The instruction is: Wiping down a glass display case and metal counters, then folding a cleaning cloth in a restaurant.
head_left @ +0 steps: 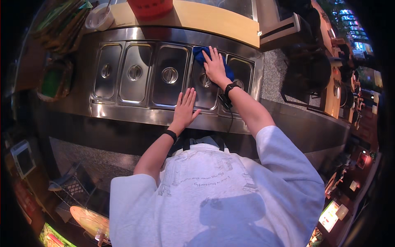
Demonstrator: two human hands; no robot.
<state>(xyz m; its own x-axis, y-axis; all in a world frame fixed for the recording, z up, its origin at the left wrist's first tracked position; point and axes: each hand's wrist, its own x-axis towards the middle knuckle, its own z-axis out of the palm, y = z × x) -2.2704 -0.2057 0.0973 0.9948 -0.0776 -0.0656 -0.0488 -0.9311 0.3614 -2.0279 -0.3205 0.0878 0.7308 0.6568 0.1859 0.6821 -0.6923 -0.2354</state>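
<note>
My right hand (214, 67) lies flat, fingers spread, on a blue cloth (200, 53) over the far part of a steel pan lid (203, 95). Part of the cloth reaches toward the rightmost lid (242, 68). My left hand (184, 108) rests palm down near the counter's front edge, its fingertips by the middle lid (169, 75); it holds nothing. Several steel lids with round recessed handles sit in a row in the steel counter (139, 115). A small black device with a cable (225, 101) is just below my right wrist.
Beyond the lids, a light wooden board (216, 18) bears a red container (151, 7). A white plastic tub (100, 18) stands at the far left, near a green-bottomed basket (52, 81). Tables and dark chairs stand on the right; a round table (89, 219) is at lower left.
</note>
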